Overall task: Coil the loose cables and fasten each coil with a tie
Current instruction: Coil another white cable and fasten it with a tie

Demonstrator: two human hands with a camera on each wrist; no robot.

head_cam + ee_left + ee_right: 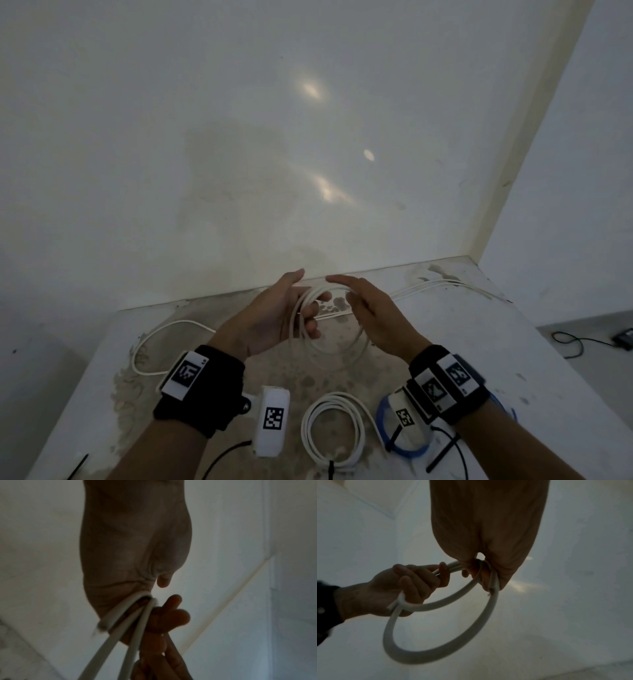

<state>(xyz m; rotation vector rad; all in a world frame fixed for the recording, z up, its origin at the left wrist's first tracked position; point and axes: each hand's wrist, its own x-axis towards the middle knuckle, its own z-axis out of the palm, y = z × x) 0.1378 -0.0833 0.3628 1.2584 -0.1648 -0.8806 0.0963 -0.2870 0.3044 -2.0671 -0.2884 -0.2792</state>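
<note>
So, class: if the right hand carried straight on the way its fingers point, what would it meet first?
Probably the left hand: the right hand points forward and leftward, its fingertips close to the left thumb above the white cable coil. Depth is unclear.

You have no readable words, numbers or brand names anywhere in these views. The only signs are black-and-white square code markers on your left wristband, your right wristband and the white camera housings by them.
</note>
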